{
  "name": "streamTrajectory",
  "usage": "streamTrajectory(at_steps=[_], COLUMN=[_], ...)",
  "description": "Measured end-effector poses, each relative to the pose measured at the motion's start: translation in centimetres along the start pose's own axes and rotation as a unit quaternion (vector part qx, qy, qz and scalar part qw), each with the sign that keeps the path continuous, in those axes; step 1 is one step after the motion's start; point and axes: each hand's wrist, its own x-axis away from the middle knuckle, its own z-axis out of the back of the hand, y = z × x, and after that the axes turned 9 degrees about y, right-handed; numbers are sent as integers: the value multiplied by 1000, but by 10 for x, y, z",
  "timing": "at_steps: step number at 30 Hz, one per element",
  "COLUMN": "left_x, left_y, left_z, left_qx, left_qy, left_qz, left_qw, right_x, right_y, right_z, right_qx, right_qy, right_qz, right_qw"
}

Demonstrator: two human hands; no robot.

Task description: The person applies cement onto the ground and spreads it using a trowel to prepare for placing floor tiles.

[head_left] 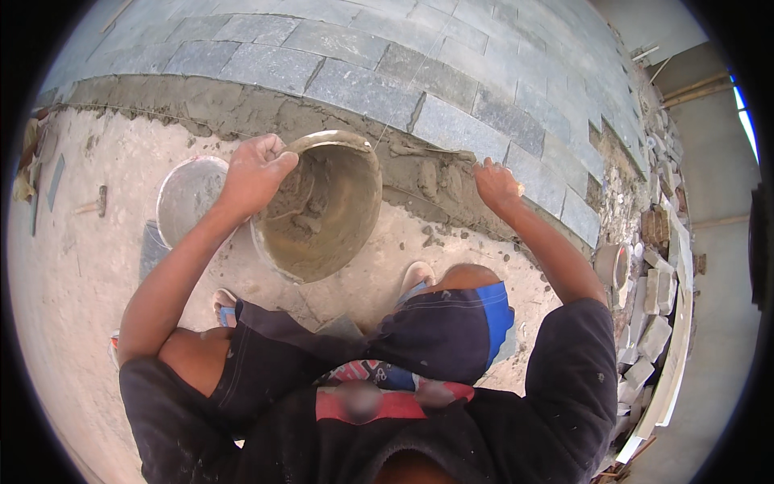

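My left hand (255, 173) is closed on the rim of a mortar bucket (343, 218), which is tipped over with its mouth toward me. Wet grey mortar (302, 206) clings inside the bucket. My right hand (496, 187) is wrapped round the handle of a trowel (435, 151); the pale handle end shows past my fist, and mortar hides much of the blade. Below the trowel lies a lumpy strip of fresh mortar (427, 179), along the edge of the laid grey stone tiles (359, 90).
A second bucket (187, 202) stands left of the tipped one. A hammer (98, 202) lies on the dusty floor (89, 274) at the far left. Thin string runs along the mortar bed. Broken blocks (655, 339) and rubble line the right wall, near another bucket (617, 266).
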Motion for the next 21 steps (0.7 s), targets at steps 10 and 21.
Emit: streamTrajectory(at_steps=[10, 21], left_x=[-2, 3], left_y=[4, 0], left_z=[-6, -1], left_qx=[-26, -11], left_qy=[-20, -6], left_qz=[-5, -18], left_qw=[999, 1000], right_x=[9, 92], right_y=[-2, 62], right_z=[-10, -31], right_qx=[12, 32], right_qy=[0, -73], right_qz=[-52, -112], right_qw=[999, 991])
